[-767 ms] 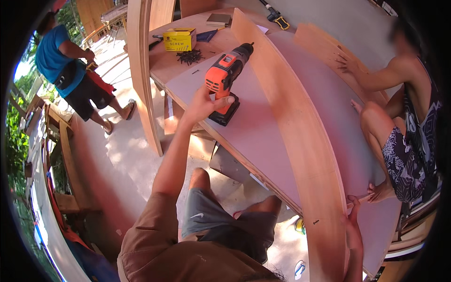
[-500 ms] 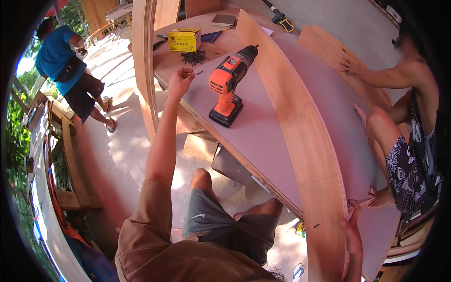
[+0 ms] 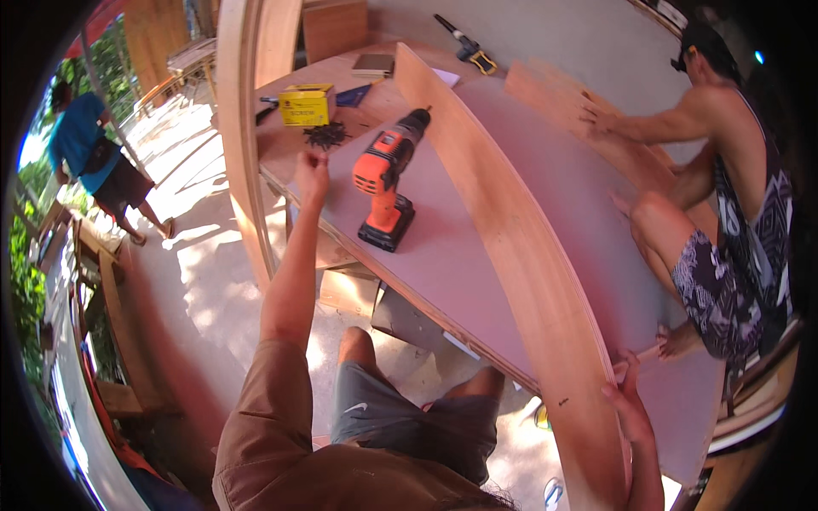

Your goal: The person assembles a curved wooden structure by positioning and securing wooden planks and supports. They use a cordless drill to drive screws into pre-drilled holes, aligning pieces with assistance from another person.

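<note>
My left hand (image 3: 312, 177) is closed, fingertips pinched together, at the near edge of the pile of dark screws (image 3: 326, 134). What it pinches, if anything, is too small to make out. My right hand (image 3: 632, 407) is closed on the outer edge of a long curved plywood strip (image 3: 520, 230), which stands on edge across the tabletop. A dark screw (image 3: 562, 401) sticks in the strip's near end. Between my hands an orange and black cordless drill (image 3: 385, 180) stands upright on its battery. A yellow screw box (image 3: 308, 106) sits behind the pile.
A large grey-topped panel (image 3: 443, 264) bears these things. Farther back lie another power tool (image 3: 467, 47) and a small brown block (image 3: 373, 65). One person (image 3: 724, 162) sits at right, hands on a wooden board (image 3: 554, 111); another person (image 3: 95, 162) stands at left. Tall curved boards (image 3: 243, 128) rise beside my left arm.
My left hand has drawn back slightly, from beside a loose screw on the panel. My right hand stays on the plywood strip. The person at left has stepped farther away; the view has shifted.
</note>
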A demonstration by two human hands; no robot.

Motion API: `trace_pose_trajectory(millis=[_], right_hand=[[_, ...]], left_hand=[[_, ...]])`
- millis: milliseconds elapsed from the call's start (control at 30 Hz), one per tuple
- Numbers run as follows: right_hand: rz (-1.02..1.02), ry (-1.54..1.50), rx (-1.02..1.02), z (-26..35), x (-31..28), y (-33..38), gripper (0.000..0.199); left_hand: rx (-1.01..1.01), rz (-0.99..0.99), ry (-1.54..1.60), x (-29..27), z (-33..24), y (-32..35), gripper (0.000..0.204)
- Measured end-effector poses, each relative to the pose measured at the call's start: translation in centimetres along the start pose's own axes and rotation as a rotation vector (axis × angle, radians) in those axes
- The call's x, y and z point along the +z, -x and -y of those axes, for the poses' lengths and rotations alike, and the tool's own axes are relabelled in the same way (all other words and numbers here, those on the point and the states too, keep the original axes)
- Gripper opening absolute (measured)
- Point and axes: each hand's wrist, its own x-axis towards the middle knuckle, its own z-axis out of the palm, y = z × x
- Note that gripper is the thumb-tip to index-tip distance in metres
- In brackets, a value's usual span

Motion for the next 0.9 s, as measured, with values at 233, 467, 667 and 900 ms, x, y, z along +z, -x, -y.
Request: trace_pose_trajectory(millis=[233,467,667,900], right_hand=[[0.050,0.107,-0.060,-0.3,-1.3,1.2,0.099],[0.021,0.144,0.050,0.8,-0.8,1.0,0.095],[-0.039,0.152,0.004,0.9,-0.8,1.1,0.086],[-0.057,0.143,0.018,1.3,-0.8,1.2,0.085]], left_hand=[[-0.044,0.048,0.651,-12.0,-11.6,18.9,0.034],[0.010,0.416,0.966,-10.8,-20.4,38.5,0.027],[0.559,0.758,0.871,-5.5,-25.8,45.9,0.028],[0.658,0.723,0.934,-2.1,-28.6,48.4,0.029]])
